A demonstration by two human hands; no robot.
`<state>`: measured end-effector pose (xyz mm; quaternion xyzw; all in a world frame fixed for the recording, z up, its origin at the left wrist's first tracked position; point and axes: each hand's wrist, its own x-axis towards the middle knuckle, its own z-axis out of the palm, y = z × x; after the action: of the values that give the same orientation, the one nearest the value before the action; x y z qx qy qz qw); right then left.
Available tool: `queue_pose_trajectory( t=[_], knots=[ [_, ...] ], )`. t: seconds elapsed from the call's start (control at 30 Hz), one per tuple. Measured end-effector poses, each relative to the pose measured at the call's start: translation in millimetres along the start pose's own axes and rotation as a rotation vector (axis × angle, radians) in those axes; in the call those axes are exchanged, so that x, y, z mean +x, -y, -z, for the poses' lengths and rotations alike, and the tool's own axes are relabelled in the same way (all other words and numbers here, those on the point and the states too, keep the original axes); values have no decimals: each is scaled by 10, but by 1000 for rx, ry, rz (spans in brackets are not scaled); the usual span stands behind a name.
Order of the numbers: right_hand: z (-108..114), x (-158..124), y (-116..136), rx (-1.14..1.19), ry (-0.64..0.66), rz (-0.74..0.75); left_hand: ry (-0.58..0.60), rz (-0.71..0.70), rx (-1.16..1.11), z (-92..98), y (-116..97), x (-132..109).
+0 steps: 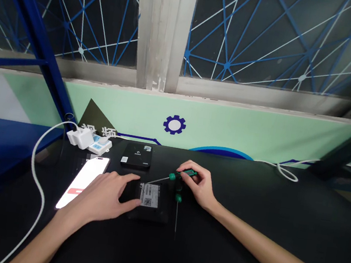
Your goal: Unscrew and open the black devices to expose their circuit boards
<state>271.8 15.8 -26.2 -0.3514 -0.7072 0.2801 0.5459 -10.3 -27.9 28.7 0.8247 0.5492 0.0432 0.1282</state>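
A small black box (154, 209) with a white label lies flat on the black table (246, 230). My left hand (104, 198) rests on its left side, thumb and fingers spread against the edge. My right hand (199, 183) is closed on a green-handled screwdriver (173, 176), whose thin shaft points left toward the top of the box's label. A second green-handled screwdriver (177, 213) lies on the table just right of the box, shaft pointing toward me.
A lit phone (84, 179) lies left of the box. Behind it sits another black box (136, 155), and a white charger with a power strip (90, 140) and cable (36, 181). A white cable (286, 171) loops at the back right.
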Motion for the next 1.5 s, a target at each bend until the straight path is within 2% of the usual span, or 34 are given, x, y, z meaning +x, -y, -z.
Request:
queue_pose_trajectory(
  t=[0.33, 0.77, 0.97, 1.5],
  knots=[
    [-10, 5, 33, 18, 34, -2, 72, 22, -2, -23, 14, -7],
    [73, 41, 1, -75, -190, -162, 101, 34, -56, -169, 125, 39],
    [166, 79, -13, -92, -252, -117, 75, 22, -27, -170, 121, 25],
    [264, 117, -69, -133, -242, -60, 29, 12, -30, -150, 87, 6]
  ],
)
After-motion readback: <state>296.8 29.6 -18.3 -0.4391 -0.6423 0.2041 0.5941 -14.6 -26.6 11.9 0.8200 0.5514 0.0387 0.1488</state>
